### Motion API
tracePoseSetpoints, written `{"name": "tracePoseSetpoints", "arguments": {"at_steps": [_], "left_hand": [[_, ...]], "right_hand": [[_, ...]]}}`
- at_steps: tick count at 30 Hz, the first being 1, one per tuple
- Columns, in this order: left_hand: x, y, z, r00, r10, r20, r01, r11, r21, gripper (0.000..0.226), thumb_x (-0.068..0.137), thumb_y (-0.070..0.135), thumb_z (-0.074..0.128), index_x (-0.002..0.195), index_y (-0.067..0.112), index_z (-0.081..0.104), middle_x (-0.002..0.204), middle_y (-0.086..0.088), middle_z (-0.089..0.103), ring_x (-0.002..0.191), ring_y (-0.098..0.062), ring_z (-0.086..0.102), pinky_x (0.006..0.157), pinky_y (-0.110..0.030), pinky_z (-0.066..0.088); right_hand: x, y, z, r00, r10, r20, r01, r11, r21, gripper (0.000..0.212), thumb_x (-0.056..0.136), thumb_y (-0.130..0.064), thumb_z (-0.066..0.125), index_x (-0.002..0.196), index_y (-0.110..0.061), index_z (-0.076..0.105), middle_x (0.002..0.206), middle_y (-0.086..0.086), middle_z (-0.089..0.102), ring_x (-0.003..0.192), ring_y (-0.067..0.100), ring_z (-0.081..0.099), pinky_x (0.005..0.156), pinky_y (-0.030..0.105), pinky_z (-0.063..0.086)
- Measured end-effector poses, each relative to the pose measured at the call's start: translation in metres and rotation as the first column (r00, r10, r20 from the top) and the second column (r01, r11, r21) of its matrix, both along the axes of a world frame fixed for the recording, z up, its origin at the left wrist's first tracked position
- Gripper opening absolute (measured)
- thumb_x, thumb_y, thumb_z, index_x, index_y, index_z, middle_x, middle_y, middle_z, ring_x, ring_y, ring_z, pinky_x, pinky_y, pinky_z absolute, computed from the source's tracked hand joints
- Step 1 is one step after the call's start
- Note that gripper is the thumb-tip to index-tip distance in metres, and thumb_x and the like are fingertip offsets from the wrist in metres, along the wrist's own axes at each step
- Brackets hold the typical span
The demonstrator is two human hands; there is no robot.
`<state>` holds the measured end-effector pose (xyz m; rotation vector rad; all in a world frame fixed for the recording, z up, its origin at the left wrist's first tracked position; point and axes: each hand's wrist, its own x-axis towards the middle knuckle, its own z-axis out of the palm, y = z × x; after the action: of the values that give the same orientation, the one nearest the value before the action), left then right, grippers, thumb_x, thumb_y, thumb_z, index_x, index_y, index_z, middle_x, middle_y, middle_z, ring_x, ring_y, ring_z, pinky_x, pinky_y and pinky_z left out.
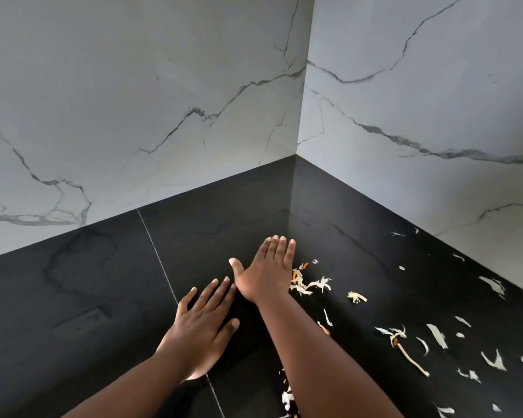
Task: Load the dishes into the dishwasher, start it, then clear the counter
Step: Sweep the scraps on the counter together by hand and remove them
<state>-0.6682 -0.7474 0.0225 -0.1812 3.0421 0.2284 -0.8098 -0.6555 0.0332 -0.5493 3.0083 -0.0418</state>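
Bare forearms, no sleeves or jewellery

I can read no text, label, brand or number anywhere on the things here.

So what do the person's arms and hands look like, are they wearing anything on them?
Nothing shows on them. The left hand and right hand are bare, with no gloves, rings or watch visible, and both forearms are uncovered to the frame's bottom edge, so no sleeves appear.
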Motion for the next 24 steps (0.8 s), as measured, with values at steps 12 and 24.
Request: {"name": "tracePoseSetpoints", "arguments": {"at_steps": [12,24], "left_hand": [[0.0,0.001,-0.001,1.0,0.001,0.012,-0.001,1.0,0.002,0.085,0.073,0.065,-0.015,0.152,0.034,-0.012,0.155,0.018,-0.022,0.141,-0.001,-0.025,0.118,-0.034,-0.012],[0.0,0.003,-0.002,1.0,0.018,0.015,-0.017,0.998,-0.056,0.061,0.101,0.05,0.015,0.154,0.029,-0.005,0.16,0.013,-0.014,0.146,-0.005,-0.015,0.119,-0.036,-0.007]], "right_hand": [[0.015,0.067,0.014,0.924,-0.368,0.104,0.354,0.926,0.132,0.124,0.073,-0.087,-0.005,0.142,0.015,-0.011,0.152,0.036,-0.009,0.142,0.044,-0.019,0.097,0.054,-0.035],[0.07,0.138,0.015,0.839,-0.516,0.171,0.475,0.849,0.23,0.124,0.073,-0.087,-0.004,0.141,0.016,-0.012,0.151,0.038,-0.008,0.142,0.046,-0.017,0.104,0.055,-0.028]]}}
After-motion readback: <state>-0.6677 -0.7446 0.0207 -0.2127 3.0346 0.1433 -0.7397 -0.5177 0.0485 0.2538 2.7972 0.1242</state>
